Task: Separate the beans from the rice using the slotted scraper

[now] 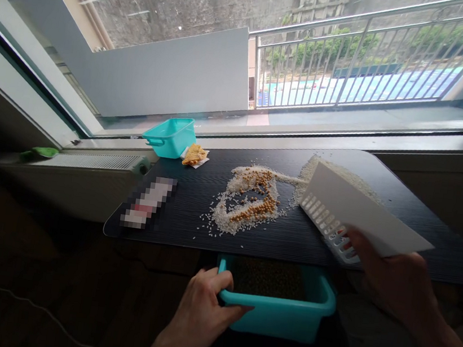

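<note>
My left hand (207, 307) grips the near left rim of a teal plastic bin (281, 316), held just below the table's front edge. Dark grainy contents (271, 278) fill part of that bin. Over the right of the table, my right hand (393, 274) holds a white flat plate with a row of slots along one edge (358, 213); its exact kind is unclear. Beneath and behind it lies a pale heap of fine grains (352, 178), partly hidden. Left of it, white rice (225, 218) is scattered with round tan beans (254, 213) among it.
A second teal bin (172, 137) stands at the back left of the black table (192, 214), beside a crumpled yellow cloth (195, 155) on white paper. A blurred-out flat item (148, 202) lies at the left. Behind are a window sill (262, 137) and a radiator (96, 161).
</note>
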Tool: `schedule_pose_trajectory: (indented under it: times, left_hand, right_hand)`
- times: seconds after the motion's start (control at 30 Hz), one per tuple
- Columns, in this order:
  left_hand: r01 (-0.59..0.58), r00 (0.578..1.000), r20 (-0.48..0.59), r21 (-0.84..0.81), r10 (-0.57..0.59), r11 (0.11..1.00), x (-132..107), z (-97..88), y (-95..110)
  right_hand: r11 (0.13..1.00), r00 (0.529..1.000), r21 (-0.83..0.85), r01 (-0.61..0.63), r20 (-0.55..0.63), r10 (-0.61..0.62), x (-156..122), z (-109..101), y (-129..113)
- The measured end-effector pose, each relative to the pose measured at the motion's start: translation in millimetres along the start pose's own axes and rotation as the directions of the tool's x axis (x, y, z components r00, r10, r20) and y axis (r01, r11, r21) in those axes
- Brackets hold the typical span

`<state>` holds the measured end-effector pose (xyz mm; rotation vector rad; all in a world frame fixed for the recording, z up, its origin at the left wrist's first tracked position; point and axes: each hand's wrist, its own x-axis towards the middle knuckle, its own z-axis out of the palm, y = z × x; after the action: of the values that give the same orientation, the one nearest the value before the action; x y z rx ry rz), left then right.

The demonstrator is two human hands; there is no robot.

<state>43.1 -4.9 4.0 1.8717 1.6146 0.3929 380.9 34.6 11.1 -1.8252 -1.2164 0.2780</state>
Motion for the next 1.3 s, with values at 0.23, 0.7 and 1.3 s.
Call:
schedule_pose_trajectory:
  times: [0.23, 0.7, 1.3]
  left_hand:
    - [-0.028, 1.000, 0.004, 0.005, 0.027, 1.000, 0, -0.9, 0]
    - [-0.032, 0.999, 0.014, -0.014, 0.032, 0.999, -3, -5.8, -7]
    - [-0.060, 0.994, -0.092, 0.026, 0.062, 0.998, -11, -8.0, -10]
  right_hand:
    - [0.992, 0.977, 0.125, 0.022, 0.209, -0.048, 7, 11, -32]
    - [0.984, 0.929, 0.179, 0.021, 0.361, -0.085, -3, 14, -40]
    - [0.970, 0.936, 0.190, -0.149, 0.344, 0.076, -8, 3, -47]
